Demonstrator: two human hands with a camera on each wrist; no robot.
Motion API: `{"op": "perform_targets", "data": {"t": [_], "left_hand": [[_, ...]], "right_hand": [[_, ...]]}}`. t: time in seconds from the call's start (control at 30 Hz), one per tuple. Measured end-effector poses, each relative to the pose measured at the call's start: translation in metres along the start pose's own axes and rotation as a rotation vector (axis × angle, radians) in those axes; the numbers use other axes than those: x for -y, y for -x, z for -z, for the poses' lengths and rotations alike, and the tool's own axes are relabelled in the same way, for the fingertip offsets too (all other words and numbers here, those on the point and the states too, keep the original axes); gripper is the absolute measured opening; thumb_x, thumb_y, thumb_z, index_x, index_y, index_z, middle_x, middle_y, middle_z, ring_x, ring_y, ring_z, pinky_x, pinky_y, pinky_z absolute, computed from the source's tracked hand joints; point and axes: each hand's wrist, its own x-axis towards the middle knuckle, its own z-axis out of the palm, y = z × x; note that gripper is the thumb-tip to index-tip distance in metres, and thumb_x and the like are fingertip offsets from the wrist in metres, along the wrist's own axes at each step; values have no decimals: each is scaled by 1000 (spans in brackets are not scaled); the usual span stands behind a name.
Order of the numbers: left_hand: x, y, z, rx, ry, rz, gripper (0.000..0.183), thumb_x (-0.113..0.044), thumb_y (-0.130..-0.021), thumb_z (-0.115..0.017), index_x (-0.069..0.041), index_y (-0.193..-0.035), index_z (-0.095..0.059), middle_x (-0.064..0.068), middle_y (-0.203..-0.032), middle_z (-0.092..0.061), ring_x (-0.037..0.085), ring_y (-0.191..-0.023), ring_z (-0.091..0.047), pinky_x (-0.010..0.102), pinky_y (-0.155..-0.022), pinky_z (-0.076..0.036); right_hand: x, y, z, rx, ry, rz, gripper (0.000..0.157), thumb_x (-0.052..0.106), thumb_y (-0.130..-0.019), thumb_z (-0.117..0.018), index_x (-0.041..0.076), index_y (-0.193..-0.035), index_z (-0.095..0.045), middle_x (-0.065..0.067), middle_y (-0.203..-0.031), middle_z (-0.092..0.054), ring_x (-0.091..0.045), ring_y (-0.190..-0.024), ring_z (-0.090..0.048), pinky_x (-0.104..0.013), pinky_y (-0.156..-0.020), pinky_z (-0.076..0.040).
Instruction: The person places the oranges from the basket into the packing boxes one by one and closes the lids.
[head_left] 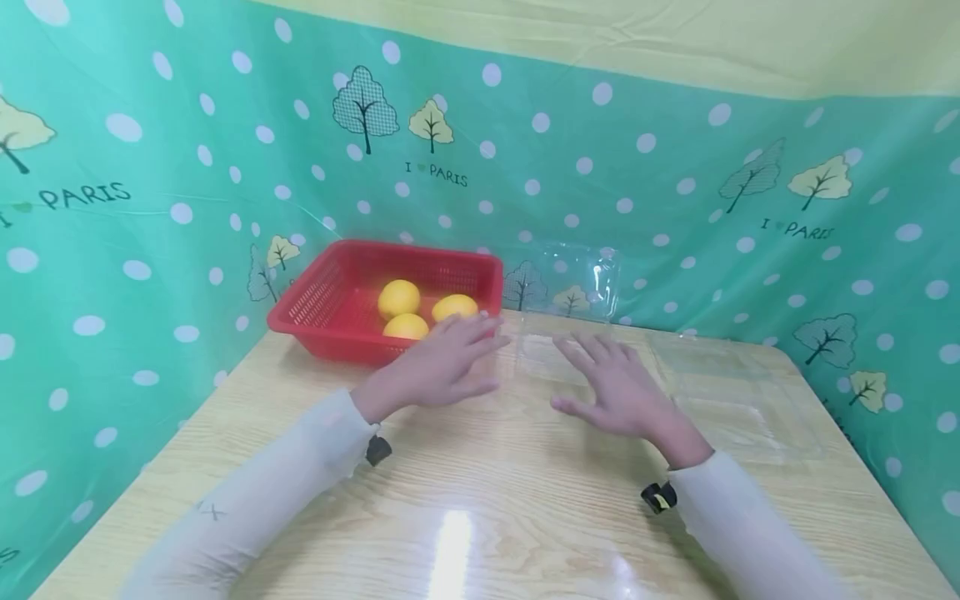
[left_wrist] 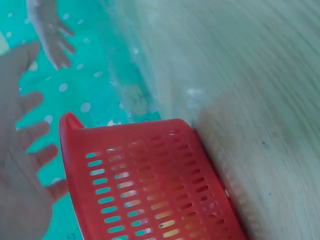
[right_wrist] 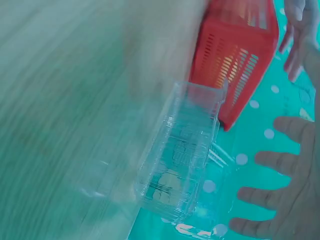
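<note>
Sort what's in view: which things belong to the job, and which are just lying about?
Likely in the job, being near the left hand or right hand:
red perforated basket
three yellow fruits in it
clear container with raised lid
clear container farther right

Likely just surroundings:
wood-grain table
polka-dot curtain

Basket (head_left: pixel 330 325) on table (head_left: pixel 487 467), at far left, curtain (head_left: pixel 645 200) behind it. Three fruits (head_left: pixel 399 296) in basket, toward its right half: one at back left, one at right, one in front. Left hand (head_left: pixel 453 364) before basket's near right corner, partly in front of it in head view. Clamshell container (head_left: pixel 536 357) right of basket, on table, its lid (head_left: pixel 572 283) raised at back, before curtain. Right hand (head_left: pixel 621 387) nearer than this container. Second clamshell container (head_left: pixel 738 419) farther right, on table.
</note>
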Motion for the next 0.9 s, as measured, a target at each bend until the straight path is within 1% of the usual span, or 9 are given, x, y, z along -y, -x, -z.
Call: {"op": "perform_targets", "data": {"t": [0.07, 0.13, 0.27, 0.37, 0.47, 0.6, 0.67, 0.77, 0.9], "left_hand": [[2, -2, 2, -33, 26, 51, 67, -55, -99, -57, -20, -155, -45, 7, -163, -37, 29, -152, -29, 56, -122, -21], [6, -4, 3, -56, 33, 107, 64, -52, -100, -57, -20, -154, -47, 7, -159, -41, 28, -148, -34, 54, -121, -26], [14, -6, 8, -78, 68, 204, 58, -43, -102, -57, -16, -152, -49, 9, -152, -49, 29, -142, -42, 53, -117, -35], [21, -7, 12, -94, 118, 271, 50, -35, -102, -58, -13, -147, -53, 9, -146, -54, 31, -136, -47, 53, -114, -38], [28, -9, 16, -95, 192, 354, 48, -30, -100, -61, -12, -145, -55, 9, -143, -56, 31, -132, -50, 54, -110, -42], [39, -11, 21, -66, 303, 449, 52, -32, -99, -64, -12, -146, -53, 10, -143, -55, 30, -131, -49, 55, -107, -45], [44, -12, 22, -51, 344, 477, 54, -33, -99, -64, -11, -147, -53, 11, -143, -54, 29, -131, -48, 55, -107, -45], [52, -17, 22, -27, 343, 503, 56, -36, -98, -63, -11, -147, -52, 11, -142, -55, 28, -129, -50, 54, -105, -47], [59, -26, 22, 15, 286, 539, 57, -38, -97, -65, -16, -148, -51, 8, -140, -55, 26, -122, -51, 53, -99, -52]], "right_hand": [[-4, -3, 0, -22, -12, -34, 87, 71, -94, -52, 21, -162, -30, -18, -162, -35, -50, -144, -33, -75, -111, -26], [-7, -7, 1, -38, -36, -67, 85, 68, -96, -52, 17, -161, -33, -19, -159, -39, -49, -143, -36, -73, -110, -28], [-14, -12, 4, -60, -97, -121, 76, 58, -99, -58, 11, -156, -41, -21, -155, -45, -48, -140, -41, -68, -111, -33], [-20, -15, 7, -61, -143, -153, 69, 48, -100, -62, 7, -153, -45, -22, -152, -48, -47, -139, -43, -64, -112, -36], [-26, -15, 10, -53, -171, -197, 65, 43, -101, -62, 5, -151, -47, -23, -150, -49, -46, -139, -44, -62, -112, -37], [-34, -15, 11, -47, -210, -276, 61, 40, -103, -59, 2, -150, -47, -26, -144, -55, -46, -128, -55, -62, -103, -46], [-37, -15, 11, -41, -238, -318, 60, 39, -104, -58, 2, -150, -47, -27, -138, -58, -46, -120, -60, -61, -96, -51], [-41, -15, 10, -43, -280, -367, 57, 35, -104, -59, 1, -150, -47, -28, -128, -61, -45, -112, -63, -59, -88, -54], [-46, -16, 7, -70, -299, -422, 55, 29, -105, -58, -1, -149, -46, -29, -122, -62, -44, -108, -63, -57, -85, -54]]}}
